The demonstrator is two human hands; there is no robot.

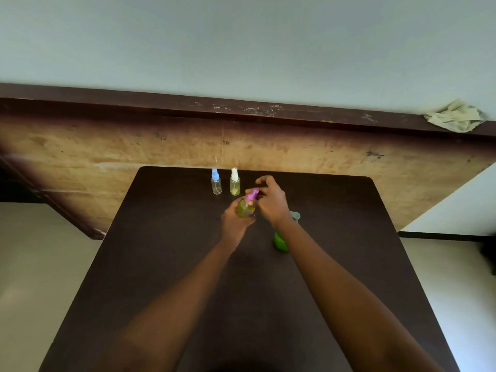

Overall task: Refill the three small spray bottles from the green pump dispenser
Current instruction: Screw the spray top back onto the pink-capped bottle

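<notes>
My L hand is wrapped round the purple bottle at the centre of the frame, holding it up off the table. The bottle leans a bit to the right and has yellow-green liquid in it. My R hand is on top. Thumb and a couple of fingers pinch the purple cap, and the other fingers curl loosely above it. The cap sits tilted at the bottle's neck, but I can't tell if it's threaded on or just resting there (too blurred).

Just above my hands in the frame, near the table's far edge, the other 2 bottles stand upright side by side, not touching. The blue bottle, on the left, looks clear inside. The white bottle, on the right, holds pale yellow liquid.

The dispenser is right of centre, below my R wrist, w/ the forearm covering part of it. Its green body shows, and the pale pump head pokes out past the wrist. It stands on the table near my hands, and neither hand touches it.

Beyond the table a worn wooden board runs across mid-frame, w/ a dark ledge along its top. A crumpled rag lies on the ledge, upper right.
</notes>
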